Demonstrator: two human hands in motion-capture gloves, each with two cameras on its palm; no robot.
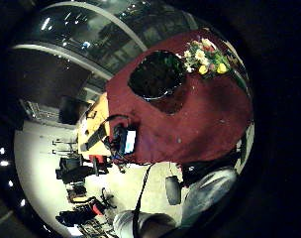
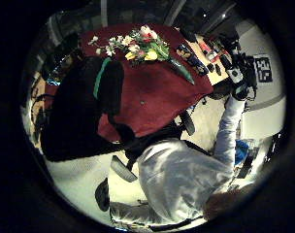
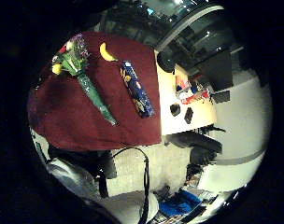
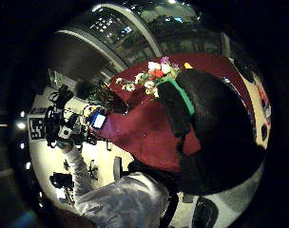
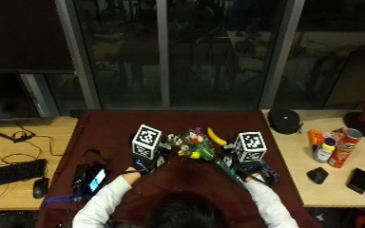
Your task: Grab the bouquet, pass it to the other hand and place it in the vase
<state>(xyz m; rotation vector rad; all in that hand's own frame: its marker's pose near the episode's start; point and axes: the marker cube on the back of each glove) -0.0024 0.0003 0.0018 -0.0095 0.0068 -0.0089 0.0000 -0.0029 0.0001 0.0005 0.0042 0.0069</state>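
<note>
Bouquet: a bunch of mixed white, red and yellow flowers with green wrapped stems (image 5: 195, 148) is seen lying flat on the dark red tablecloth (image 5: 106, 130), held by neither hand.
Long axis: the blooms are pointed away from the person and toward their left, while the green stem end (image 3: 96, 100) is run back toward the person's right side.
Left hand: the black-gloved left hand (image 5: 146, 161) is held above the cloth just beside the blooms; whether its fingers are apart or curled cannot be told, and nothing is seen gripped in it.
Right hand: the black-gloved right hand (image 5: 253, 168) is held above the cloth near the stem end; the state of its fingers cannot be told either.
Nearer hand: the right hand is judged better placed for a stem grasp, the left being closer to the flower heads.
Vase: a dark round-mouthed vessel (image 1: 158, 74) is shown beside the blooms in the left palm view; it cannot be made out in the outside view.
Other things: a yellow banana (image 5: 216, 137) and a blue patterned tube (image 3: 137, 89) are lying on the cloth beside the bouquet.
Progress: the pick-up is judged not yet made.
</note>
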